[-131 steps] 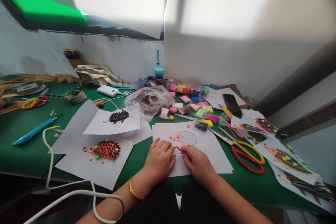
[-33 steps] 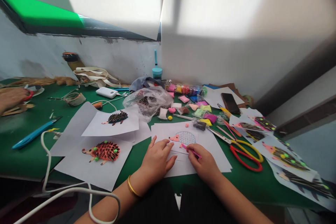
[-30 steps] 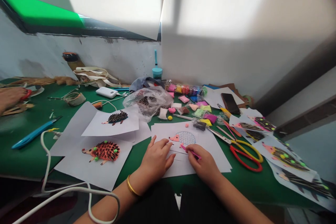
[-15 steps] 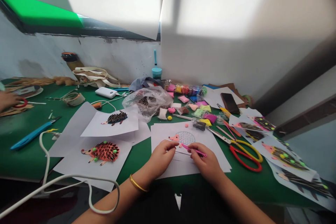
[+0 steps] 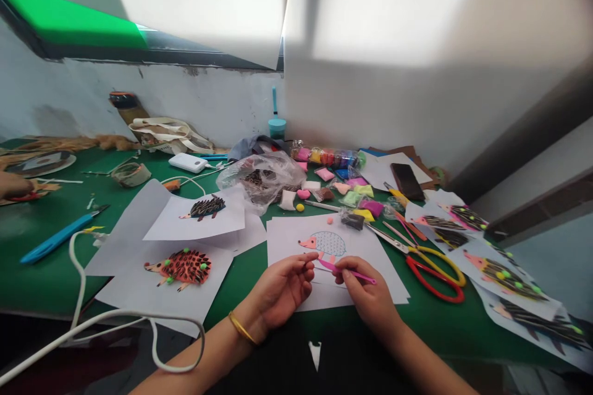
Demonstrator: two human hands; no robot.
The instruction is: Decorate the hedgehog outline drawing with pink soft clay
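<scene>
A white sheet [image 5: 370, 265] with a printed hedgehog [image 5: 324, 244], its head filled with pink clay, lies before me on the green table [image 5: 41, 271]. My right hand [image 5: 365, 293] grips a thin pink tool [image 5: 347, 270] whose tip points left, just under the hedgehog. My left hand [image 5: 285, 287] is turned palm up over the sheet's left edge, its fingertips pinched together near the tool's tip; whatever is between them is too small to make out. A gold bangle [image 5: 241, 328] circles my left wrist.
Red and yellow scissors [image 5: 433, 268] lie right of the sheet, with finished hedgehog sheets [image 5: 504, 278] beyond. Clay packets [image 5: 359, 194] and a plastic bag [image 5: 264, 176] sit behind. Two hedgehog sheets [image 5: 183, 265] lie left. A white cable [image 5: 83, 315] loops nearby. Another person's hand [image 5: 12, 185] is far left.
My left hand lifted off the sheet, turned palm up and pinched near the tool tip. My right hand drew back a little, the tool tilting flatter. The other person's hand shifted at far left.
</scene>
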